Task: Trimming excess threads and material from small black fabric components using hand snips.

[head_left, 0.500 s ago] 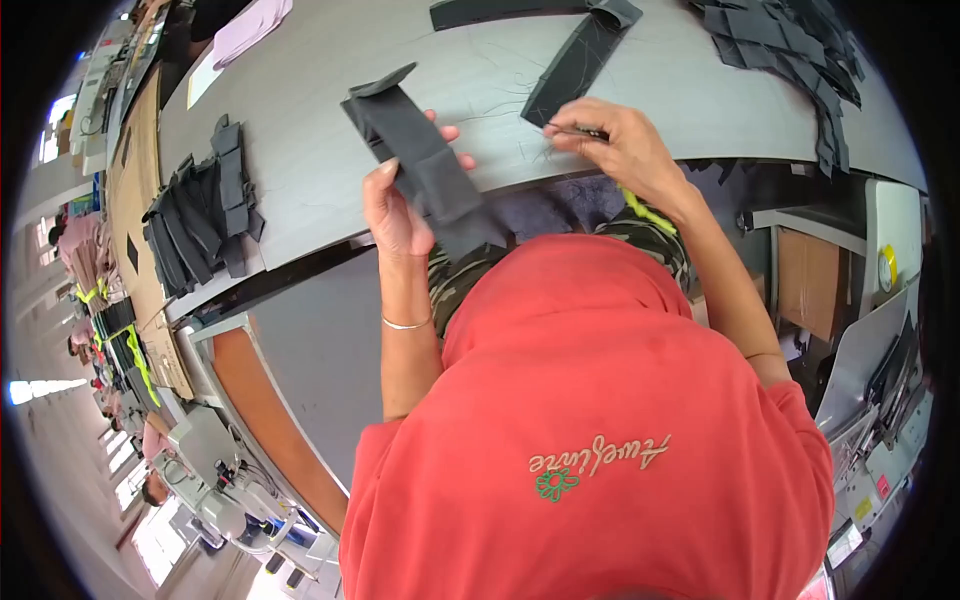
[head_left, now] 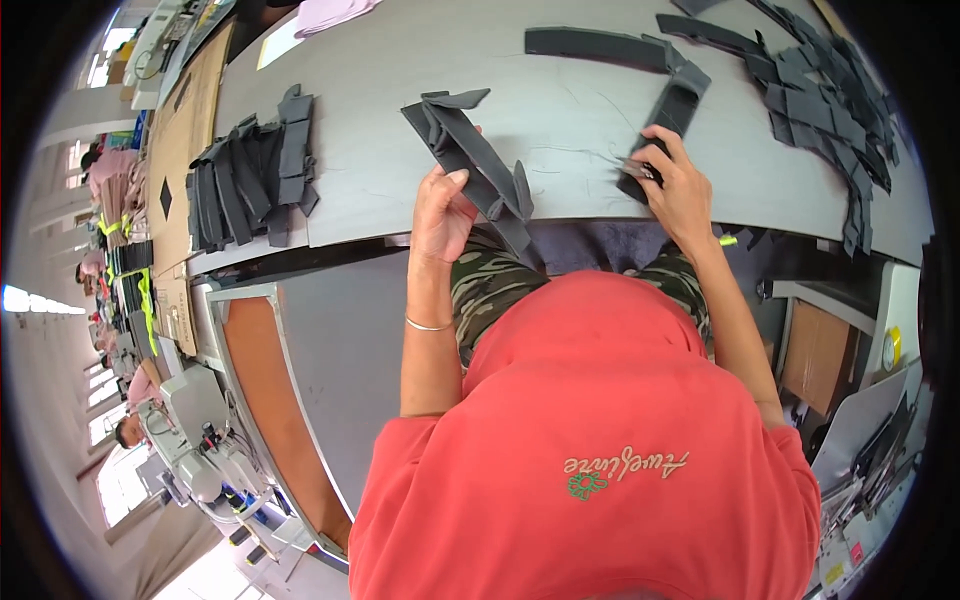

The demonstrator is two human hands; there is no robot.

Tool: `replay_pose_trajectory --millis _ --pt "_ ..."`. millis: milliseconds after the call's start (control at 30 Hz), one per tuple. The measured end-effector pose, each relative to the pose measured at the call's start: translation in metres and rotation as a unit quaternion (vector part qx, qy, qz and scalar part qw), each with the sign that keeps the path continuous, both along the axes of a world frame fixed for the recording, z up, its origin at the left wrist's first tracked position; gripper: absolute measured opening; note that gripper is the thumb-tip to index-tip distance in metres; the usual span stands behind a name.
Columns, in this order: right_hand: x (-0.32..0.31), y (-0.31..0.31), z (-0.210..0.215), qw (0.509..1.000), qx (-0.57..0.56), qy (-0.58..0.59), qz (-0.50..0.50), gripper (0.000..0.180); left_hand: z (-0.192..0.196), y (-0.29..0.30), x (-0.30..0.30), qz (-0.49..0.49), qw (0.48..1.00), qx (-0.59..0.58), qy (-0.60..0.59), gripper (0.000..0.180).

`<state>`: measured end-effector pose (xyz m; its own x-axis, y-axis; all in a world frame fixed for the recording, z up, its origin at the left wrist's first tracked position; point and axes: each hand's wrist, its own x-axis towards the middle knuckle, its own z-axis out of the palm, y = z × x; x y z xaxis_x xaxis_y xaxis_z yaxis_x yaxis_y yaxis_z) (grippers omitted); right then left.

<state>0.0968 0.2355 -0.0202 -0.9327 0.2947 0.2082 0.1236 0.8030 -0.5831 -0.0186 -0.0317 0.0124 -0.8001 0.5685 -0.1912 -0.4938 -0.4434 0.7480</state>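
Observation:
My left hand is closed on a dark grey sewn fabric strip, thumb on top and fingers behind it. The strip slants above the table's near edge, its folded flaps standing up at both ends. My right hand is closed around small thread snips, mostly hidden by the fingers, with only the metal tips showing. That hand is over the near end of another dark strip lying on the table. Loose threads lie left of the snips.
A row of dark fabric pieces lies at the table's left. Another long strip is at the back, and a heap of dark pieces at the right. Pink sheets lie far left. A grey panel stands below the table edge.
The strip in my left hand has turned, now showing its folded side and raised flaps. My right hand has moved onto the lying strip. The whole view has shifted.

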Motion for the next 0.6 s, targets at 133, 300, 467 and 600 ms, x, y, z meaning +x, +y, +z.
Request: replay_pose_trajectory --millis 133,300,467,600 --pt "0.003 -0.005 -0.005 0.999 0.014 0.014 -0.027 0.020 0.005 -0.010 -0.009 0.024 0.994 -0.071 0.074 0.049" --pt "0.002 -0.015 -0.004 0.995 0.012 0.054 -0.086 0.028 0.012 -0.020 -0.014 0.050 0.960 -0.208 0.179 0.048" --pt "0.001 -0.011 -0.005 0.995 0.036 0.037 -0.081 0.031 0.014 -0.021 -0.015 0.098 0.898 -0.322 0.283 0.057" --pt "-0.007 -0.020 0.017 0.994 -0.028 0.091 -0.050 0.034 0.028 -0.011 -0.006 0.091 0.863 -0.411 0.280 0.064"
